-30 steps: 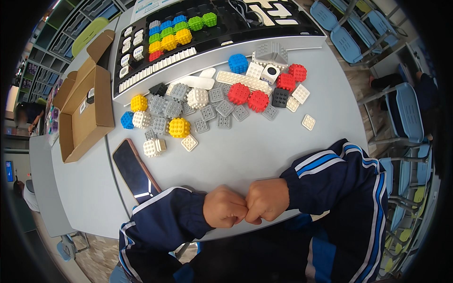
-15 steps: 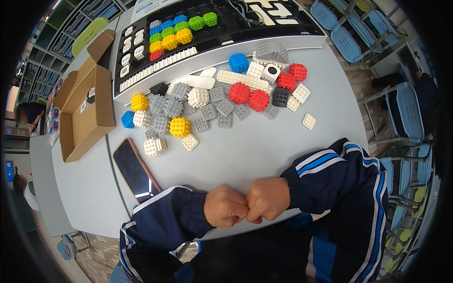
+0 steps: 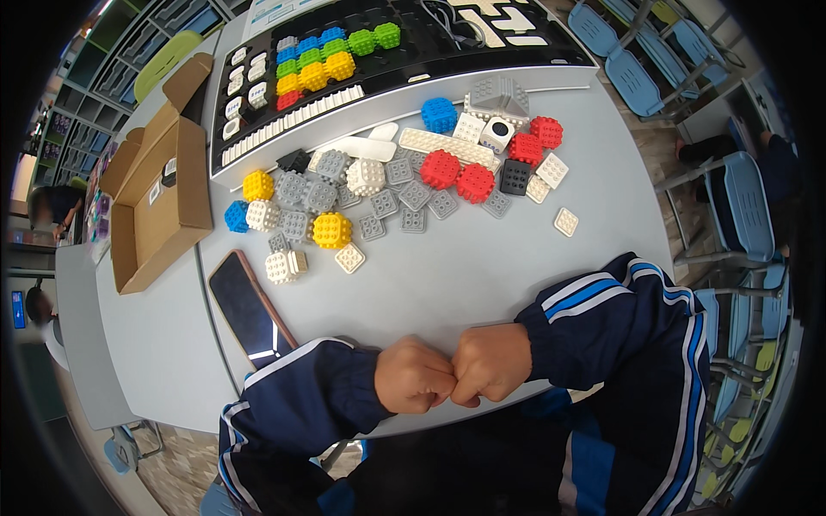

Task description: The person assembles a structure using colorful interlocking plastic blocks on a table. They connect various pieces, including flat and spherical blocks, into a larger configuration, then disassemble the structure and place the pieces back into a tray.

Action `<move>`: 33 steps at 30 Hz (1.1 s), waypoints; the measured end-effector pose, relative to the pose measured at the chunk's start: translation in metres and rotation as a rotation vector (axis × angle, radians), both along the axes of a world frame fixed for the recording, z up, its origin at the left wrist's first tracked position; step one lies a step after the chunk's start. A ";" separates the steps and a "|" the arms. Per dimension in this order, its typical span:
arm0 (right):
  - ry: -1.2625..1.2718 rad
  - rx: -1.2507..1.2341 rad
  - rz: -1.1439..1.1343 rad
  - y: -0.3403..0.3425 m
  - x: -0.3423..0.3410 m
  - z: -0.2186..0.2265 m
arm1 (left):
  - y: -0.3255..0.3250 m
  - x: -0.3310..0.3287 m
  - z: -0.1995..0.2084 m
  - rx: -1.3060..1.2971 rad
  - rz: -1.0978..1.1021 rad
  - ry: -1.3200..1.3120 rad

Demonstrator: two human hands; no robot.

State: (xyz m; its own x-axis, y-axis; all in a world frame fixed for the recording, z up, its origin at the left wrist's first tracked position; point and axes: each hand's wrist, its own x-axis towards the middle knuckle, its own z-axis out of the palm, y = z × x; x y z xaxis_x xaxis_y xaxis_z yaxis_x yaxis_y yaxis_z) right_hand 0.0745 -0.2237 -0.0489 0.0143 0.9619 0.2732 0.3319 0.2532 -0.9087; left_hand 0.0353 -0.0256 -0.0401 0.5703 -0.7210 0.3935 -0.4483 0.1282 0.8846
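Near the table's front edge, my left hand (image 3: 414, 376) and my right hand (image 3: 492, 365) are both closed into fists. Their knuckles and fingers press against each other, and no object shows in either. Beyond them lies a loose pile of studded building blocks: a yellow block (image 3: 332, 230), red blocks (image 3: 475, 183), a blue block (image 3: 439, 114), white blocks (image 3: 366, 176) and flat grey square plates (image 3: 413, 221). A single cream square plate (image 3: 565, 222) sits apart at the right. Closest to my left sleeve is a dark-screened phone (image 3: 248, 305), lying flat.
A white-sided case (image 3: 404, 98) with a black insert holds sorted coloured blocks and cables at the back. An open cardboard box (image 3: 162, 215) stands at the left. Light blue chairs (image 3: 742, 206) line the right side. Two people are in the left background.
The view has shifted very slightly. My fists stay pressed together, and the blocks lie as before. A person in the far left background has moved a little.
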 end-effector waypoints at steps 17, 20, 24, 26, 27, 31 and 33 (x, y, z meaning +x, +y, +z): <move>-0.151 0.159 -0.033 -0.001 0.005 0.001 | 0.003 0.001 0.004 0.055 -0.026 0.009; -0.492 0.463 -0.360 -0.009 0.036 0.010 | 0.000 0.000 0.004 0.016 0.175 0.028; -0.797 0.239 -1.099 -0.009 0.108 0.055 | 0.001 0.002 0.003 0.135 0.132 -0.037; -0.919 0.045 -1.166 -0.013 0.117 0.067 | 0.000 -0.001 0.004 0.176 0.124 -0.107; -0.976 -0.055 -1.196 -0.015 0.120 0.068 | 0.000 -0.001 0.003 0.184 0.126 -0.108; -0.936 -0.327 -1.072 -0.023 0.120 0.058 | -0.001 -0.001 0.000 0.176 0.126 -0.127; -0.957 -0.316 -1.047 -0.024 0.122 0.055 | -0.002 -0.001 0.001 0.175 0.131 -0.135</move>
